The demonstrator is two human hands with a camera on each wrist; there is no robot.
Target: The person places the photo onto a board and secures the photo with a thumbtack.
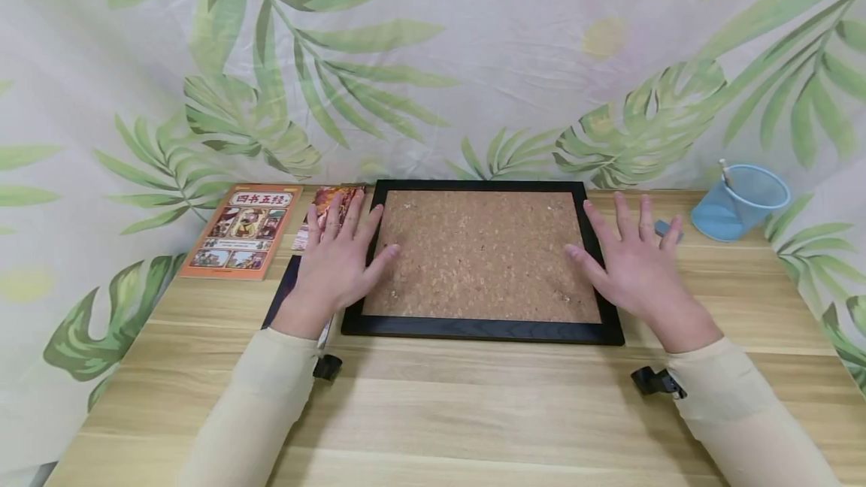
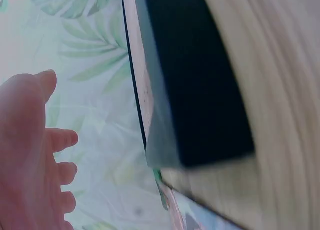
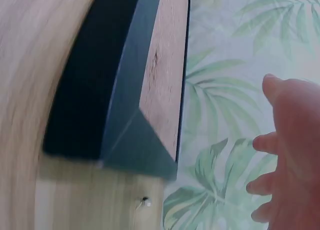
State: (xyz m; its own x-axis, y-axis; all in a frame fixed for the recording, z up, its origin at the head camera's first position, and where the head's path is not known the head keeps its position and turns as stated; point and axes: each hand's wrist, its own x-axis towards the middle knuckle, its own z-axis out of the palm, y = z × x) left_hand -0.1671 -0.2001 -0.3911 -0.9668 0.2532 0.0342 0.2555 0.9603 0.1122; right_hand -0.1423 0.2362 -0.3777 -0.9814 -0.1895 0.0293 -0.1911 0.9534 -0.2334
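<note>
A cork board (image 1: 483, 258) in a black frame (image 1: 480, 329) lies flat on the wooden table. By its left side is my left hand (image 1: 334, 265), palm down with fingers spread; both wrist views show the hands raised above the table. My right hand (image 1: 636, 269) is spread the same way at the board's right side. Neither hand holds anything. Small shiny spots, perhaps pins (image 1: 564, 297), show near the cork's corners. Under the left hand, partly hidden, are a dark flat item (image 1: 283, 288) and a colourful printed booklet (image 1: 334, 198).
An orange comic-style book (image 1: 243, 231) lies at the back left. At the back right stands a blue mesh cup (image 1: 734, 205) with a thin stick in it. A small blue-grey block (image 1: 661, 228) sits behind the right hand's fingers. A leaf-patterned cloth (image 1: 507, 58) hangs behind the table.
</note>
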